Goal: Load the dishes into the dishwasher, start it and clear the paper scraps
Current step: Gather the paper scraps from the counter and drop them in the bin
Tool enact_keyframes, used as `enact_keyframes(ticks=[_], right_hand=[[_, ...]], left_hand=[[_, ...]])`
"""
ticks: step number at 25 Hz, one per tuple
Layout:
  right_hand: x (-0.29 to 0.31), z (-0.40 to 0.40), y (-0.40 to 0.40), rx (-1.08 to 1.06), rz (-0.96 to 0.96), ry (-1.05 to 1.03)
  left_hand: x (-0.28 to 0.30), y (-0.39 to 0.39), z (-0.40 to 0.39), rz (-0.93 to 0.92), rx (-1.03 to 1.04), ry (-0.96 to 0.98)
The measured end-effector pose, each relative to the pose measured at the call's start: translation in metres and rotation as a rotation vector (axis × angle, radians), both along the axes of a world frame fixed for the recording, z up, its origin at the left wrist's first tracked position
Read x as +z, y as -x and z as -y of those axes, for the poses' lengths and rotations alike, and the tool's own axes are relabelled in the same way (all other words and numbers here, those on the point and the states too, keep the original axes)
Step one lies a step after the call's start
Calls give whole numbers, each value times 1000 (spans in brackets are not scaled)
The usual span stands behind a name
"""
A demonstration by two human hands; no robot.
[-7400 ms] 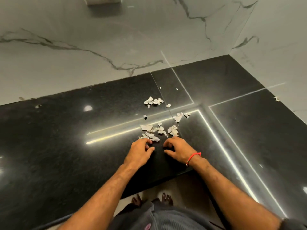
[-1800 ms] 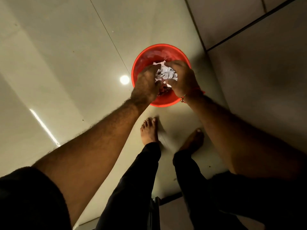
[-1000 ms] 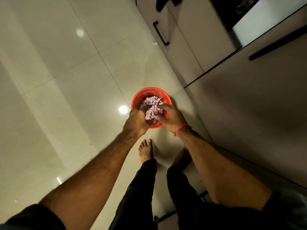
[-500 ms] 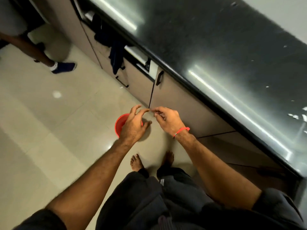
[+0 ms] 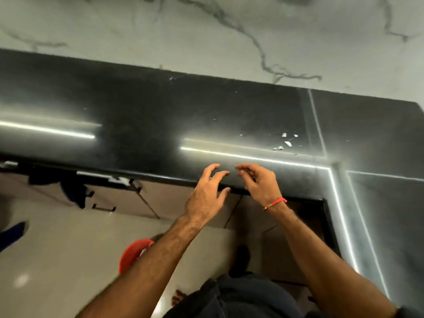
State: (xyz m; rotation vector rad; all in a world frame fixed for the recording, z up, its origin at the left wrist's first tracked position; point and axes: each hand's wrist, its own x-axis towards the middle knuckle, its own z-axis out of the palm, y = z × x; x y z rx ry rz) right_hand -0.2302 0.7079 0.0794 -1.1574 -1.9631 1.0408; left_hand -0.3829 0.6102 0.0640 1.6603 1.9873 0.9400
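Several small white paper scraps (image 5: pixel 285 142) lie on the black counter (image 5: pixel 149 115), to the upper right of my hands. My left hand (image 5: pixel 207 195) hovers at the counter's front edge with fingers spread and loosely bent, holding nothing. My right hand (image 5: pixel 259 182), with a red thread at the wrist, is beside it over the edge, fingers relaxed and empty. A red bowl (image 5: pixel 134 252) stands on the floor below, partly hidden by my left forearm. The dishwasher and dishes are not in view.
A marble wall (image 5: pixel 206 31) rises behind the counter. Brown cabinet doors (image 5: pixel 169 198) with dark handles run under the counter edge. A dark cloth (image 5: pixel 73 189) hangs at the left. Pale floor tiles (image 5: pixel 57 249) lie below; a blue shoe (image 5: pixel 11 231) shows at the far left.
Both hands dropped the paper scraps into the red bowl on the floor, then rose empty. My view swung up from the floor to the counter, and the hands now reach its front edge.
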Motion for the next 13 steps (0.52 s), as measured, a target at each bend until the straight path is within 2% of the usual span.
enact_keyframes(ticks=[3, 7, 10, 13], right_hand=[[6, -53, -51, -217, -58, -22], [3, -111, -106, -356, -51, -67], [-10, -150, -142, -375, 40, -80], [-39, -186, -166, -340, 254, -1]], left_hand=[[8, -38, -66, -62, -114, 20], [-6, -68, -143, -114, -153, 45], [-26, -68, -189, -226, 8, 115], [-48, -60, -216, -274, 173, 295]])
